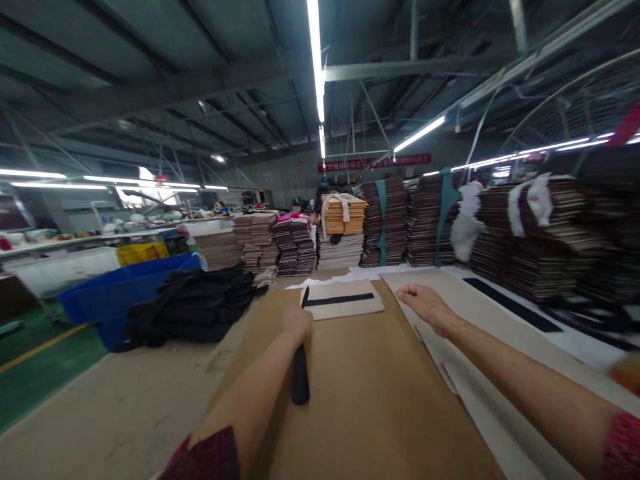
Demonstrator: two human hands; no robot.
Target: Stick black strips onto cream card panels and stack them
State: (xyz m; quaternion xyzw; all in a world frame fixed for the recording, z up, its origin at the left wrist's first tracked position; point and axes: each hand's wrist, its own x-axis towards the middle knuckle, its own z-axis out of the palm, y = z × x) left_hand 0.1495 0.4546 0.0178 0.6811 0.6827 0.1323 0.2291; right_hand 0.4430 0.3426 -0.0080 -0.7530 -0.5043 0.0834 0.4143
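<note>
My left hand [297,321] is closed round a black-handled tool [300,377], its handle pointing back toward me and its thin dark tip [305,297] reaching the near edge of a pale card piece [345,308] with a black strip [340,299] across it. My right hand [426,303] rests in a loose fist on the edge of a large pale sheet [480,333], with nothing visible in it. Both hands lie over a brown cardboard sheet [365,387] on the table.
Tall stacks of dark and tan flat pieces [400,223] line the back and right of the table. A heap of black fabric [195,303] lies at the left by a blue bin [100,293]. A long black strip [510,303] lies on the pale sheet.
</note>
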